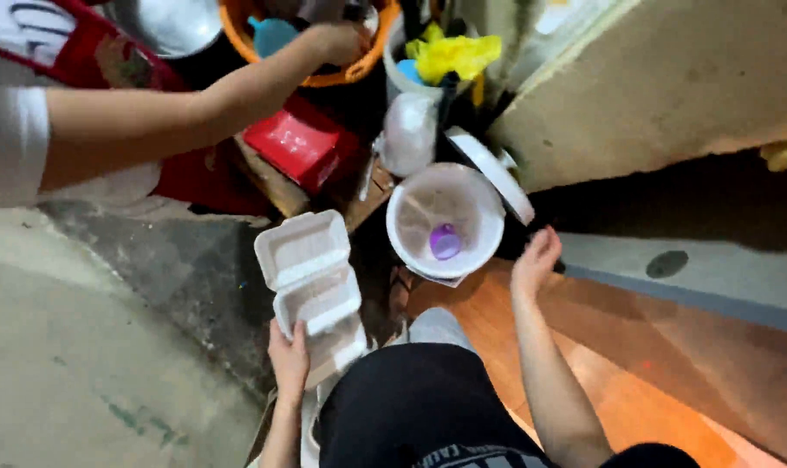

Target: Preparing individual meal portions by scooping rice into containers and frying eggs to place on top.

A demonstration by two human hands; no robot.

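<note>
Left hand (288, 360) low centre-left, our fingers clamped on the open white foam clamshell box (311, 290) | right hand (535, 260) centre, fingers loosely spread, holding nothing, just beside the white bucket (411, 227) containing a purple cup (445, 242) | another person's hand (337, 42) reaches into the orange basin (369, 61), top centre.

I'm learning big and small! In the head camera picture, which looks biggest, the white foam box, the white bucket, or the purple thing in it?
1. White foam box and white bucket: near alike; the box is nearer the camera, so unsure.
2. Purple thing: smallest.
</note>
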